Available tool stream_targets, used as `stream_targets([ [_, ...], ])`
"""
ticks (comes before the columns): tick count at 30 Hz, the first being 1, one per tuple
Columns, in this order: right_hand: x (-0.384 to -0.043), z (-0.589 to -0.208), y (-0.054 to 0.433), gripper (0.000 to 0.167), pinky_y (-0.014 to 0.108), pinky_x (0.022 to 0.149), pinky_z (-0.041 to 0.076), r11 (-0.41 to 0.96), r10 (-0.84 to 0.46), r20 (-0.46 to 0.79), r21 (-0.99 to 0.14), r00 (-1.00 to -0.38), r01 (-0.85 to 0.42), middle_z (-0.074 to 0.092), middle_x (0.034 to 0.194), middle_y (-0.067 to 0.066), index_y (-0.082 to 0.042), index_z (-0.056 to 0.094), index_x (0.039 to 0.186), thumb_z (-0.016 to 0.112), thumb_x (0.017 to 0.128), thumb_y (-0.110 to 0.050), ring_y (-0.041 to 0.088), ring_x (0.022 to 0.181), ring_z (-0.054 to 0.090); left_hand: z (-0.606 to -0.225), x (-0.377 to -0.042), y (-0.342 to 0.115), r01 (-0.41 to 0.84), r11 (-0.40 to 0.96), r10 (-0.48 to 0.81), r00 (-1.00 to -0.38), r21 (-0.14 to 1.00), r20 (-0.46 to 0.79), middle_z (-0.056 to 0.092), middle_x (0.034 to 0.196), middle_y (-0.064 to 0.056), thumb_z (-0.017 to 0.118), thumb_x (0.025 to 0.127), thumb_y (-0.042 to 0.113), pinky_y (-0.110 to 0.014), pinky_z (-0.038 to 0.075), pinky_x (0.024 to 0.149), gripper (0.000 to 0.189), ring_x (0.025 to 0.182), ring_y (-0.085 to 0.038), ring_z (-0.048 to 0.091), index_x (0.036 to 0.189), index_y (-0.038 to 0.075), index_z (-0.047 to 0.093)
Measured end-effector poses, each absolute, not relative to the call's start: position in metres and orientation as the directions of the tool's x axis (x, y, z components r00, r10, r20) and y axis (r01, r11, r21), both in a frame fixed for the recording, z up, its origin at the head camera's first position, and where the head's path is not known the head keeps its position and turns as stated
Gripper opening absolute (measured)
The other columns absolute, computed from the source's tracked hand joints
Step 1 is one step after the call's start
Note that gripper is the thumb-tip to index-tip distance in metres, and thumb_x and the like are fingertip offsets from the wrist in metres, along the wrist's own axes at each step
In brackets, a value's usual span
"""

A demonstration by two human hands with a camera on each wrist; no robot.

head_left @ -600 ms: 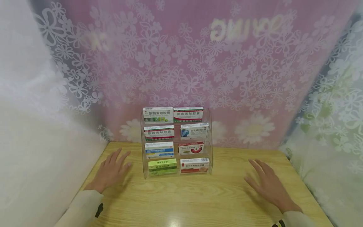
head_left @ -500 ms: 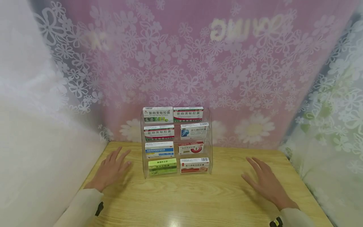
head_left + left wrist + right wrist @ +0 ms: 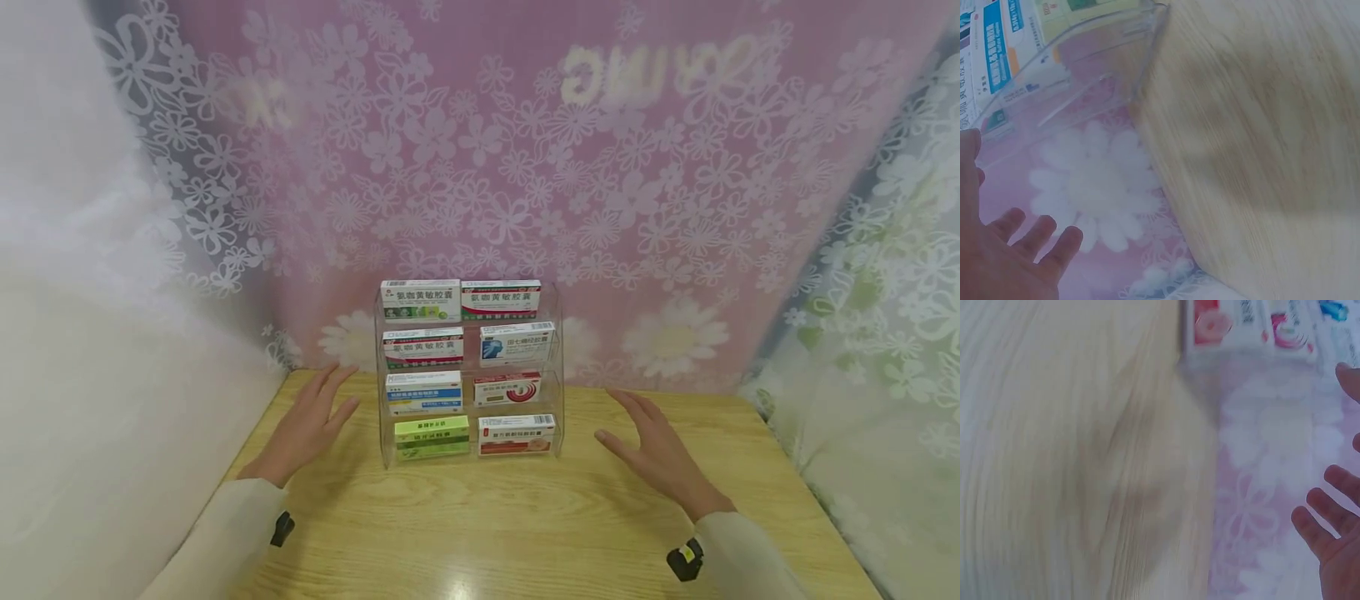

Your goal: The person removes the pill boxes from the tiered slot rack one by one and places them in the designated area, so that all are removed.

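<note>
A clear tiered display rack [image 3: 381, 392] stands on the wooden table, bearing several medicine boxes in two columns. At its bottom tier sit a green box [image 3: 432, 438] on the left and a white-and-red box [image 3: 516, 435] on the right. Above them are a blue-and-white box [image 3: 424, 393] and a red-and-white box [image 3: 507, 389]. My left hand [image 3: 303, 425] hovers left of the rack, fingers spread and apart from it. On the other side my right hand [image 3: 652, 450] is held with extended fingers, holding nothing. Both wrist views show the fingers clear of the rack.
The wooden table [image 3: 465, 525] runs up to a pink flowered curtain [image 3: 510, 167] close behind the rack. Pale sheets hang at the left [image 3: 112, 333] and right, bounding the tabletop.
My right hand has moved left and forward, nearer the rack. The left hand has shifted slightly right and forward. The rack and boxes keep their places, apart from a slight view shift.
</note>
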State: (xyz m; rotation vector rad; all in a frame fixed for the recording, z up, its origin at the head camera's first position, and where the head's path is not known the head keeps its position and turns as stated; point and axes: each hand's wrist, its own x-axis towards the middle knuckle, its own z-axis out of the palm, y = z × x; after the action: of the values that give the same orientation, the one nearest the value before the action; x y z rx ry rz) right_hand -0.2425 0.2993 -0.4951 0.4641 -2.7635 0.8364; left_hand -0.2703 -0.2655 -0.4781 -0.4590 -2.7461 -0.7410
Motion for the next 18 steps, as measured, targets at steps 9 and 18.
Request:
stream_targets([
  [9,-0.253,-0.488,0.257,0.061,0.064,0.112,0.054,0.646,-0.308,0.353,-0.604,-0.883,-0.467,0.060,0.155,0.015,-0.011,0.055,0.159,0.077,0.105,-0.028,0.041,0.138,0.060,-0.472,-0.276,-0.246,0.427,0.737,0.259,-0.894,0.524,0.365,0.021,0.179,-0.023,0.056,0.116,0.032,-0.081,0.039,0.117,0.062,0.158,-0.053,0.033,0.172,0.019,0.031],
  [18,-0.262,-0.494,0.226,0.053,0.060,0.109,0.058,0.617,-0.407,0.305,-0.604,-0.861,-0.505,0.066,0.148,0.009,-0.012,0.064,0.151,0.081,0.102,-0.021,0.036,0.137,0.063,-0.471,-0.275,-0.227,0.459,0.615,0.280,-0.887,0.640,0.367,0.021,0.178,-0.026,0.061,0.114,0.015,-0.066,0.049,0.117,0.064,0.148,-0.053,0.049,0.171,0.014,0.033],
])
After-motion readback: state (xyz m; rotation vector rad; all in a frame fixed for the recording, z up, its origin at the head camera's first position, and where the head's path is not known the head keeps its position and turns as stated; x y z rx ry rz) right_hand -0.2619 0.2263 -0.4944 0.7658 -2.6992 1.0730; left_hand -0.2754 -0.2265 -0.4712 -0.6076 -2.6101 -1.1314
